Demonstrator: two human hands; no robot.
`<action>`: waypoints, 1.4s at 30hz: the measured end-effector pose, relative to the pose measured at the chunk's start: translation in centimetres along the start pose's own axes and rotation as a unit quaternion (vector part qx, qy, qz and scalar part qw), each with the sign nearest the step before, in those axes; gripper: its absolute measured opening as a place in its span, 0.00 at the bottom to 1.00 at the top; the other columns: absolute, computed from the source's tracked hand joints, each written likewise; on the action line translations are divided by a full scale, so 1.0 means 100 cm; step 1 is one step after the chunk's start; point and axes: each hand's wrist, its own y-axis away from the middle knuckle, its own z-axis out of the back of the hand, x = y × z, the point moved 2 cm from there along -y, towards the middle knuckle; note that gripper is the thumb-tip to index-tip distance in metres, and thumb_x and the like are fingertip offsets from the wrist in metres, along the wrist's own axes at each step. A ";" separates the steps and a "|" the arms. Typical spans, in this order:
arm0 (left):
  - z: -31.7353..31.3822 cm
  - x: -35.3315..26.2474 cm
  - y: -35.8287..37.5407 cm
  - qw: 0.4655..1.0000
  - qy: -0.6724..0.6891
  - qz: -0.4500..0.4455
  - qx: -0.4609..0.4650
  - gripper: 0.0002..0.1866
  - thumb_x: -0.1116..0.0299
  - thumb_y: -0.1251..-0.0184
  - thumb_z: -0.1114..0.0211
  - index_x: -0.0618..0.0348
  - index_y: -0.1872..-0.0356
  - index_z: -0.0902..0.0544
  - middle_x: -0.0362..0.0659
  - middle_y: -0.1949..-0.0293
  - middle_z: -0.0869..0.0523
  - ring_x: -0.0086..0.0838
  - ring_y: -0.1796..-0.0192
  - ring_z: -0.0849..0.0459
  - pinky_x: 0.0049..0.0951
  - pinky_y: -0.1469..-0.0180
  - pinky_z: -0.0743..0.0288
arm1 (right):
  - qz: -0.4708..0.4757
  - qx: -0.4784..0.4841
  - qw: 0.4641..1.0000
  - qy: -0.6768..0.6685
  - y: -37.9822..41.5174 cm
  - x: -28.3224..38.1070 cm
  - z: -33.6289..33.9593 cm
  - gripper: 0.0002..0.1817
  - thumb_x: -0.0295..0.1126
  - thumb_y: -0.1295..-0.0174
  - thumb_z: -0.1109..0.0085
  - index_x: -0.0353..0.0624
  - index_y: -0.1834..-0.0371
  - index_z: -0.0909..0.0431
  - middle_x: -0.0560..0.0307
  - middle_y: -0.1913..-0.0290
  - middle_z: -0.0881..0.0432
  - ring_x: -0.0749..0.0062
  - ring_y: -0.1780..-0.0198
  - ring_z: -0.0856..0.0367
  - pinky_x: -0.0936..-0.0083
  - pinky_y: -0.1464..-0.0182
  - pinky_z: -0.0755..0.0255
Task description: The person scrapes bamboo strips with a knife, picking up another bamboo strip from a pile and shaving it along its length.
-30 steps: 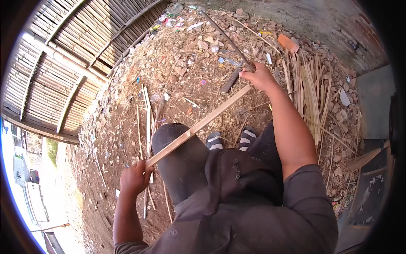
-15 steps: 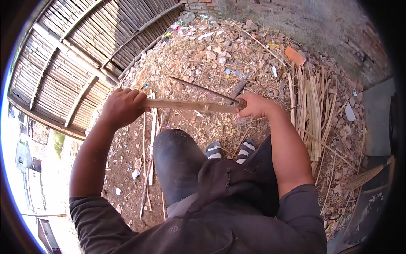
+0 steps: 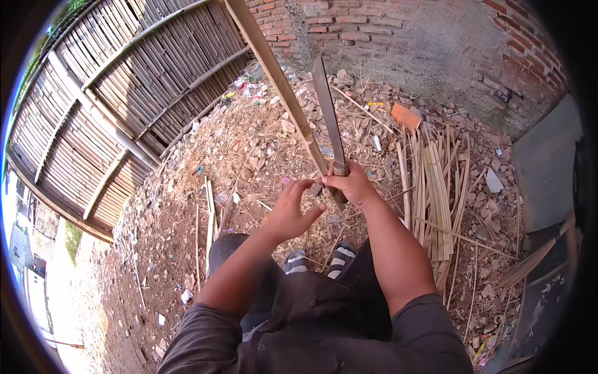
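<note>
My right hand (image 3: 352, 186) is wrapped around the handle of a machete (image 3: 327, 109), its dark blade pointing up and away from me. A long bamboo strip (image 3: 283, 87) slants from the top of the view down to that same hand; its lower end passes by the thumb and fingers, seemingly held along with the machete. Close by on the left, my left hand (image 3: 291, 213) is open, thumb and fingers spread, just beside the strip's lower end and apart from it.
Split bamboo strips (image 3: 439, 187) lie piled to the right, with an orange brick (image 3: 406, 116) beyond. Rubble and litter cover the ground up to a brick wall (image 3: 398, 50). A bamboo fence (image 3: 156, 68) stands at left, a grey panel (image 3: 548, 168) at right.
The bamboo strip has swung from level across my lap to pointing up and away. My left hand has let go of its far end and moved right, near my right hand. The machete now points upward.
</note>
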 end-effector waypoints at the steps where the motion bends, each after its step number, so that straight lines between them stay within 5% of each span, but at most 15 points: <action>1: -0.019 -0.003 -0.005 0.994 0.096 0.020 0.039 0.36 0.56 0.28 0.29 0.65 0.29 0.33 0.58 0.38 0.20 0.49 0.33 0.21 0.47 0.34 0.25 | 0.021 -0.015 0.999 -0.027 0.001 0.001 -0.001 0.09 0.25 0.39 0.28 0.44 0.65 0.22 0.58 0.61 0.13 0.74 0.56 0.15 0.71 0.49 0.23; 6: -0.064 0.006 -0.029 0.977 0.189 0.047 -0.084 0.31 0.62 0.25 0.32 0.68 0.30 0.34 0.57 0.44 0.15 0.45 0.40 0.14 0.43 0.43 0.18 | -0.016 -0.093 0.986 -0.140 0.005 0.007 0.010 0.09 0.24 0.37 0.31 0.44 0.64 0.25 0.50 0.57 0.11 0.67 0.53 0.12 0.67 0.47 0.20; 15: -0.079 0.021 -0.051 0.981 0.174 0.083 -0.032 0.20 0.65 0.20 0.40 0.68 0.35 0.26 0.56 0.54 0.11 0.41 0.52 0.10 0.40 0.52 0.17 | 0.027 -0.115 0.976 -0.180 -0.004 -0.006 0.019 0.10 0.20 0.37 0.34 0.44 0.64 0.26 0.46 0.53 0.12 0.59 0.46 0.12 0.59 0.40 0.20; 17: -0.085 0.031 -0.051 0.981 0.175 0.069 -0.048 0.14 0.64 0.17 0.44 0.65 0.45 0.23 0.51 0.62 0.12 0.35 0.61 0.12 0.37 0.60 0.20 | 0.020 -0.124 0.979 -0.162 -0.002 -0.003 0.015 0.09 0.20 0.37 0.34 0.44 0.63 0.26 0.45 0.52 0.12 0.60 0.46 0.12 0.61 0.39 0.21; 21: -0.079 0.035 -0.044 0.936 0.317 0.144 -0.054 0.13 0.63 0.17 0.44 0.64 0.58 0.23 0.46 0.72 0.16 0.30 0.71 0.16 0.36 0.67 0.23 | 0.091 -0.158 0.982 -0.046 -0.006 -0.006 0.028 0.09 0.26 0.38 0.30 0.38 0.60 0.21 0.57 0.57 0.11 0.72 0.57 0.14 0.74 0.47 0.22; 25: -0.042 0.045 -0.035 0.939 0.273 0.196 -0.070 0.14 0.62 0.17 0.44 0.63 0.62 0.23 0.43 0.76 0.18 0.26 0.75 0.20 0.34 0.71 0.26 | 0.030 -0.189 0.963 0.188 -0.002 0.007 0.054 0.10 0.33 0.34 0.30 0.39 0.57 0.18 0.58 0.68 0.15 0.78 0.65 0.17 0.73 0.59 0.23; 26: -0.040 0.063 -0.034 0.947 0.248 0.190 -0.071 0.13 0.61 0.17 0.44 0.61 0.59 0.24 0.40 0.79 0.20 0.24 0.78 0.23 0.28 0.73 0.29 | 0.024 -0.203 0.950 0.238 0.001 0.014 0.052 0.14 0.38 0.34 0.29 0.39 0.55 0.17 0.56 0.72 0.15 0.71 0.68 0.15 0.69 0.62 0.23; 29: 0.013 0.033 -0.027 0.981 -0.013 0.178 -0.070 0.19 0.55 0.21 0.39 0.64 0.61 0.23 0.47 0.77 0.18 0.34 0.75 0.19 0.38 0.69 0.25 | 0.111 -0.201 0.882 0.411 0.003 0.015 0.039 0.17 0.41 0.36 0.28 0.39 0.55 0.17 0.53 0.71 0.14 0.59 0.66 0.12 0.62 0.61 0.22; 30: 0.023 0.037 -0.022 0.977 -0.006 0.205 -0.062 0.22 0.51 0.24 0.36 0.66 0.62 0.22 0.57 0.73 0.16 0.48 0.69 0.15 0.49 0.63 0.24 | 0.066 -0.166 0.873 0.453 0.009 0.030 0.025 0.16 0.41 0.39 0.27 0.42 0.58 0.18 0.49 0.66 0.13 0.49 0.61 0.12 0.55 0.58 0.21; 33: 0.055 0.033 0.004 0.970 -0.130 0.181 -0.095 0.22 0.51 0.25 0.37 0.63 0.65 0.22 0.60 0.73 0.14 0.59 0.66 0.14 0.55 0.62 0.23 | 0.037 -0.068 0.850 0.522 0.013 0.024 -0.002 0.12 0.37 0.42 0.28 0.46 0.60 0.18 0.51 0.65 0.13 0.48 0.59 0.12 0.53 0.57 0.20; 42: 0.105 0.026 0.165 0.899 -0.242 0.361 0.054 0.23 0.49 0.25 0.38 0.64 0.63 0.22 0.63 0.70 0.13 0.63 0.63 0.13 0.60 0.58 0.22 | 0.039 0.140 0.813 0.564 0.025 -0.042 -0.092 0.11 0.38 0.44 0.30 0.47 0.63 0.20 0.50 0.68 0.14 0.44 0.61 0.14 0.48 0.60 0.22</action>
